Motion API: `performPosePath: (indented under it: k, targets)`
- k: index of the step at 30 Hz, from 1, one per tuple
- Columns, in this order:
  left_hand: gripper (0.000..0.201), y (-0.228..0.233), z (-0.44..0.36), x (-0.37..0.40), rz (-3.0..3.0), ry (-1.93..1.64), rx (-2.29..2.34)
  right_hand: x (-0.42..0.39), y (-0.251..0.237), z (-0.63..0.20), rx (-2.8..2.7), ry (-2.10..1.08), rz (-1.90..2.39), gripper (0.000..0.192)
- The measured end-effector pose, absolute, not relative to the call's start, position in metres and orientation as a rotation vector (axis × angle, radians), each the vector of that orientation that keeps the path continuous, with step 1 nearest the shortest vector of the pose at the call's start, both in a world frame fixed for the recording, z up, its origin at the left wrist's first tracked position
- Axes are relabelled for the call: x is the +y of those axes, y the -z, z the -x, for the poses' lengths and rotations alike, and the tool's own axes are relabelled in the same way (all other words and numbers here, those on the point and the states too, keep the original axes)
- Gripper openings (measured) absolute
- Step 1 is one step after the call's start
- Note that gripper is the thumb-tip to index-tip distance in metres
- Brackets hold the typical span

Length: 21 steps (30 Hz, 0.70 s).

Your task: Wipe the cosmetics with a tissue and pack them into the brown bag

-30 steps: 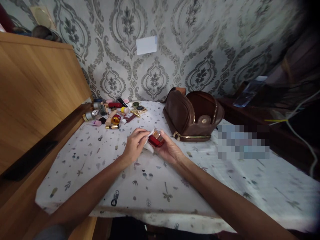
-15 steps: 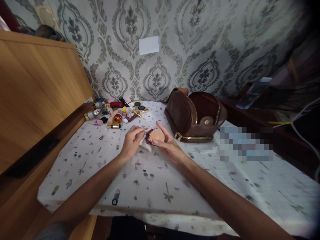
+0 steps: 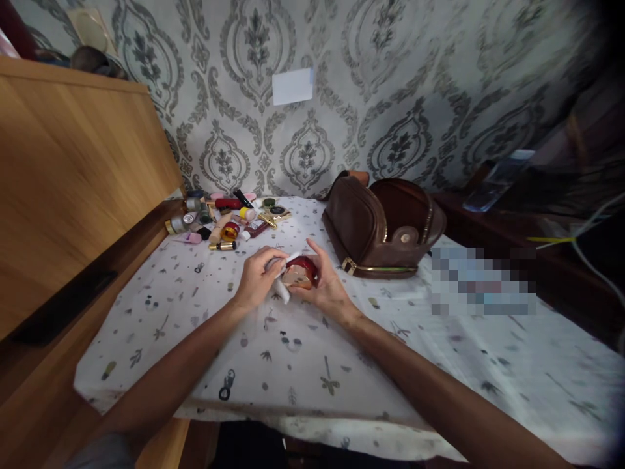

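I'm holding a small red compact (image 3: pixel 301 272) in my right hand (image 3: pixel 322 286), fingers (image 3: pixel 312 251) curled round its far side and thumb underneath, so it's gripped just above the surface (image 3: pixel 303 365), not resting on it. My left hand (image 3: pixel 256 280) is pinching a white wipe (image 3: pixel 282 280) w/ fingers clenched on it, pressing the wipe against the compact's near-left edge. Wipe and compact are touching; the two hands are almost meeting over them. Beyond my right fingers, to the right, an open brown leather pouch (image 3: pixel 383 228) is sitting w/ its zip undone. Beyond my left fingers, well apart, a scattered heap of cosmetics (image 3: pixel 224 218) (tubes, small jars, lipsticks) is lying near the wall. A wooden board (image 3: pixel 73 176) is standing off to the left of my left arm. What could go wrong, imo: the compact is glossy and I'm gripping mostly by the rim, so pushing too hard w/ the wipe could twist it out of my right fingers and drop it on the cloth. If the lid isn't fully latched (can't tell from here) it could pop open while I'm rubbing. The wipe's loose tail is hanging below my fingers and could snag.
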<state>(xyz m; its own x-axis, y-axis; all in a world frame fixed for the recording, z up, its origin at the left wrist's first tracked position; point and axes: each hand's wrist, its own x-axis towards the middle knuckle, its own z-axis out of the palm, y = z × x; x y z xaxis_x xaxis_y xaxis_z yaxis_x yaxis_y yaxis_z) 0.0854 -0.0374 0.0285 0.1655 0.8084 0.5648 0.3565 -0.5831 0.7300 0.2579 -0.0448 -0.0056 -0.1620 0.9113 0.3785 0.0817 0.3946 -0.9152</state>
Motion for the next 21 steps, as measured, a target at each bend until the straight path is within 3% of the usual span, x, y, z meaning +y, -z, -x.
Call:
performPosePath:
  k: [6, 14, 21]
  targets:
    - [0.014, -0.0282, -0.0838, -0.0362, -2.044, -1.397, 1.092, -0.0414, 0.0055, -0.2576, -1.547, -0.729, 1.139, 0.055]
    - [0.016, -0.0248, -0.0841, -0.0366, -2.225, -1.399, 1.069, -0.0466, 0.0004, -0.2586, -1.602, -0.959, 1.125, 0.041]
    - [0.016, -0.0242, -0.0858, -0.0394, -2.35, -1.408, 0.991, -0.0473, 0.0015, -0.2574, -1.668, -0.801, 1.147, 0.033]
